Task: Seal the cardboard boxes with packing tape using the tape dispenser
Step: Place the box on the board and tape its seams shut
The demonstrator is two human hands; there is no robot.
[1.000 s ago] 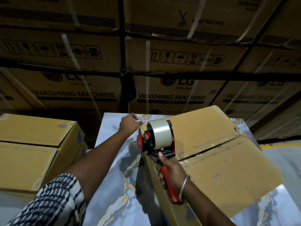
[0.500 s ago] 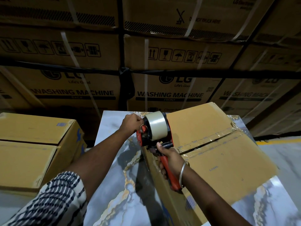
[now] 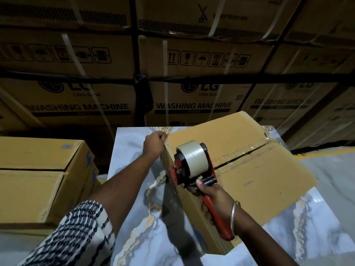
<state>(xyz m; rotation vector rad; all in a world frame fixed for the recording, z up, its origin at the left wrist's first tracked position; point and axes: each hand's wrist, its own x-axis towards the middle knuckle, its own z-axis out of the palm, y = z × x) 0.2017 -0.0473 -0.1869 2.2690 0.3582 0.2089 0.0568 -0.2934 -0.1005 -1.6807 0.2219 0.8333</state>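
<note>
Box (image 3: 240,169) on marble table's (image 3: 132,169) far half | left hand (image 3: 154,144) grips its far-left corner | right hand (image 3: 215,200) clutches tape dispenser (image 3: 192,166), now lowered toward the left edge, seam end | taping about to start

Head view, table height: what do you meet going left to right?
Side cardboard box → left hand → tape dispenser → box seam → yellow floor line.

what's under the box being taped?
The box sits on a marbled table, bare around its edges. Whatever lies directly beneath it is covered by the box itself, so that cannot be seen.
</note>
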